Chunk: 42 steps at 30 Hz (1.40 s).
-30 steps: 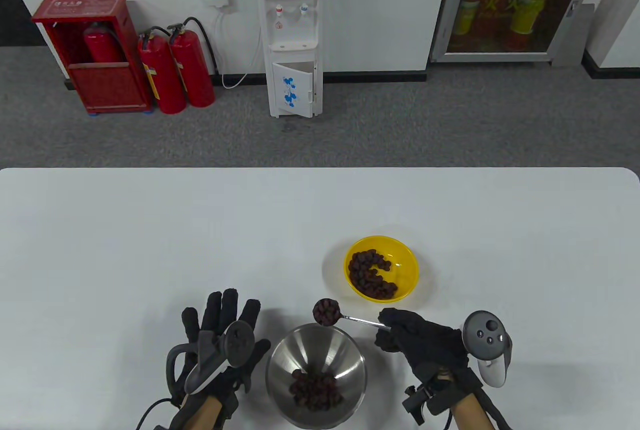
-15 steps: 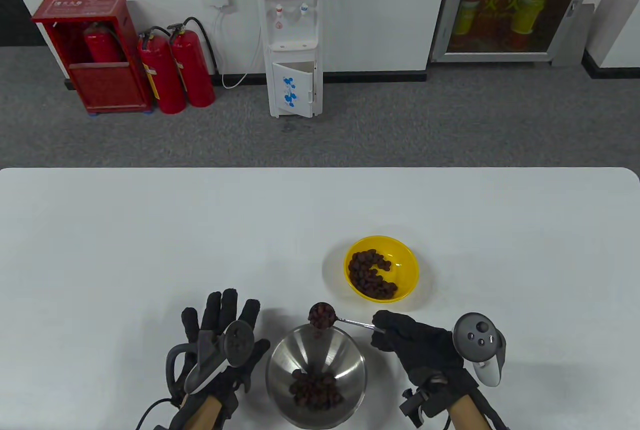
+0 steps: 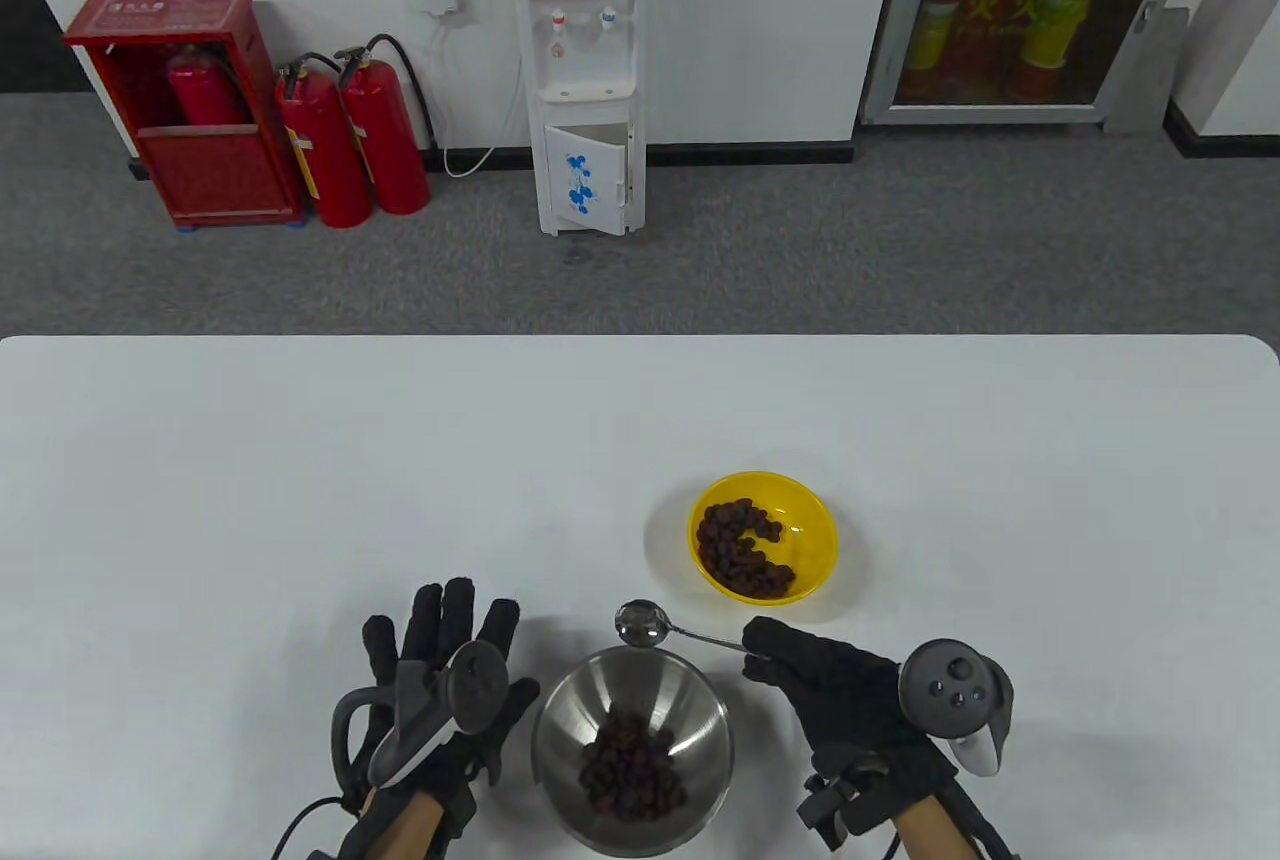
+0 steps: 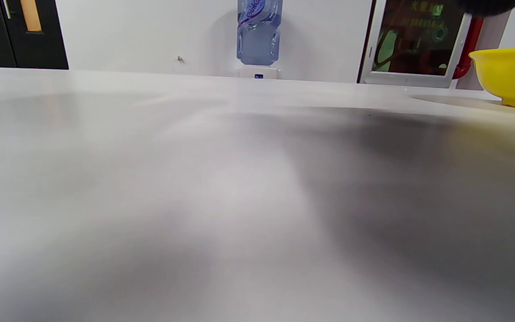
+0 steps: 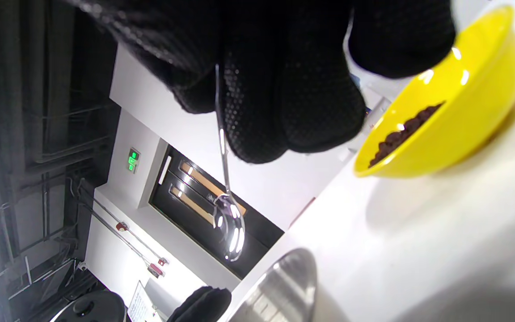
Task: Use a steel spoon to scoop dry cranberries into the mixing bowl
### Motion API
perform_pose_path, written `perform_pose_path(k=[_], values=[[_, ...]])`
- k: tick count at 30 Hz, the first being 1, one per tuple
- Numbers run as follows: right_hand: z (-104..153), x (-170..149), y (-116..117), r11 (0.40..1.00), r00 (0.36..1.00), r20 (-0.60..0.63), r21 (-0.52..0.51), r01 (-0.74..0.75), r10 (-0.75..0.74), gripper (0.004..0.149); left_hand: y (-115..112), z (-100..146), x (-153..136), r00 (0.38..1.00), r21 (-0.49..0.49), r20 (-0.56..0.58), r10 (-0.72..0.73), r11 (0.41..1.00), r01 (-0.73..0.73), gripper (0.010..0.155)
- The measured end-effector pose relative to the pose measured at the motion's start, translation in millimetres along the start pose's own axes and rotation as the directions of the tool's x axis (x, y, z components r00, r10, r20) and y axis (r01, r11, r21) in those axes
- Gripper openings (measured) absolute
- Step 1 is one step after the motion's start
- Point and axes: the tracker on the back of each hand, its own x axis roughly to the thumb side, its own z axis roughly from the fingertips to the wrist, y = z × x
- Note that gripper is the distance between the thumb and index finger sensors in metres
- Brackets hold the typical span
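Note:
My right hand [image 3: 840,690] grips the handle of the steel spoon [image 3: 645,622]. The spoon's bowl is empty and hangs just past the far rim of the steel mixing bowl [image 3: 560,710], which holds a pile of dry cranberries [image 3: 632,775]. The yellow bowl [image 3: 815,525] with more cranberries [image 3: 740,545] stands behind and to the right. In the right wrist view my fingers [image 5: 284,89] pinch the spoon [image 5: 228,223] above the mixing bowl's rim [image 5: 284,286], with the yellow bowl [image 5: 458,129] to the right. My left hand [image 3: 440,690] lies flat and open on the table, left of the mixing bowl.
The white table [image 3: 300,480] stretches far to the left and back. The left wrist view shows bare tabletop [image 4: 195,179] and the yellow bowl's edge [image 4: 508,76]. A water dispenser [image 3: 585,70] and fire extinguishers [image 3: 350,140] stand on the floor beyond.
The spoon, full of cranberries a second ago, tipped over the mixing bowl and emptied into it. My right hand shifted slightly left. The left hand has not moved.

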Motion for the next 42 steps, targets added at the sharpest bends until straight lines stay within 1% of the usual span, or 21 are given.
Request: perform_pose_path(k=[3, 13, 14, 16, 17, 18, 19, 20, 22, 24, 25, 27, 28, 31, 35, 37, 38, 39, 41, 42], values=[[0.1, 0.6, -1.0, 1.000, 1.000, 0.005, -0.001, -0.028, 0.028, 0.040, 0.1, 0.0, 0.0, 1.000, 0.000, 0.000, 0.000, 1.000, 0.000, 0.078], [0.3, 0.0, -0.8, 1.000, 1.000, -0.005, -0.009, -0.015, 0.015, 0.041, 0.2, 0.1, 0.0, 1.000, 0.002, 0.001, 0.002, 1.000, -0.002, 0.078], [0.4, -0.3, -1.6, 1.000, 1.000, -0.006, -0.020, -0.007, 0.007, 0.041, 0.1, 0.1, 0.0, 1.000, 0.002, 0.001, 0.002, 1.000, -0.002, 0.078], [1.2, -1.4, -3.7, 0.997, 1.000, -0.016, -0.071, 0.002, -0.003, 0.041, 0.2, 0.1, -0.2, 1.000, 0.002, 0.001, 0.003, 1.000, -0.003, 0.078], [2.8, -2.0, -5.6, 0.991, 0.999, -0.036, -0.132, -0.011, 0.006, 0.041, 0.2, 0.1, -0.3, 1.000, 0.003, 0.000, 0.004, 1.000, -0.004, 0.078], [5.3, -2.0, -8.2, 0.972, 0.996, -0.075, -0.229, -0.056, 0.040, 0.042, 0.1, 0.1, -0.5, 1.000, 0.003, 0.000, 0.006, 1.000, -0.006, 0.078], [6.7, -1.8, -9.8, 0.954, 0.992, -0.102, -0.284, -0.097, 0.071, 0.042, 0.1, 0.2, -0.7, 1.000, 0.003, -0.001, 0.007, 1.000, -0.007, 0.078], [8.0, -2.0, -12.9, 0.922, 0.980, -0.144, -0.342, -0.179, 0.137, 0.042, 0.0, 0.1, -0.9, 1.000, 0.003, -0.002, 0.008, 1.000, -0.008, 0.078], [7.2, -2.4, -17.5, 0.878, 0.952, -0.210, -0.382, -0.290, 0.222, 0.042, -0.3, -0.1, -1.6, 1.000, -0.001, -0.005, 0.011, 1.000, -0.011, 0.078], [0.8, -3.5, -21.1, 0.838, 0.917, -0.260, -0.386, -0.385, 0.301, 0.042, -0.8, -0.9, -3.4, 1.000, -0.004, -0.011, 0.014, 1.000, -0.014, 0.078], [-4.6, -4.7, -22.4, 0.805, 0.888, -0.293, -0.388, -0.449, 0.354, 0.042, -1.0, -1.2, -4.4, 1.000, -0.006, -0.014, 0.017, 1.000, -0.017, 0.078], [-11.6, -7.1, -22.6, 0.759, 0.843, -0.325, -0.376, -0.531, 0.428, 0.042, -1.4, -1.4, -6.0, 1.000, -0.008, -0.018, 0.022, 1.000, -0.022, 0.078], [-16.1, -9.4, -21.6, 0.717, 0.805, -0.347, -0.372, -0.590, 0.482, 0.042, -1.6, -1.5, -6.6, 1.000, -0.009, -0.019, 0.024, 1.000, -0.025, 0.078], [-22.5, -18.7, -15.0, 0.636, 0.716, -0.384, -0.333, -0.696, 0.583, 0.043, -1.5, -1.5, -6.9, 0.999, -0.010, -0.021, 0.025, 1.000, -0.026, 0.077], [-21.5, -26.5, -8.3, 0.605, 0.670, -0.396, -0.293, -0.741, 0.628, 0.043, -1.5, -1.9, -6.8, 0.999, -0.011, -0.020, 0.025, 1.000, -0.025, 0.077], [-20.5, -28.7, -6.8, 0.577, 0.636, -0.418, -0.274, -0.769, 0.649, 0.043, -1.7, -2.1, -6.8, 1.000, -0.013, -0.020, 0.024, 1.000, -0.024, 0.077], [-20.6, -30.1, -6.9, 0.580, 0.633, -0.428, -0.264, -0.771, 0.646, 0.043, -1.6, -2.0, -6.8, 1.000, -0.013, -0.020, 0.023, 1.000, -0.023, 0.077], [-21.0, -31.9, -7.2, 0.596, 0.639, -0.437, -0.251, -0.763, 0.633, 0.043, -1.6, -2.0, -6.9, 1.000, -0.013, -0.020, 0.023, 1.000, -0.024, 0.078], [-22.0, -38.2, -9.7, 0.695, 0.707, -0.456, -0.231, -0.681, 0.541, 0.043, -1.5, -2.1, -7.0, 0.999, -0.012, -0.020, 0.025, 1.000, -0.025, 0.077], [-22.4, -43.7, -12.4, 0.780, 0.760, -0.491, -0.228, -0.583, 0.425, 0.043, -1.5, -2.2, -7.1, 0.999, -0.012, -0.020, 0.026, 1.000, -0.026, 0.077]])
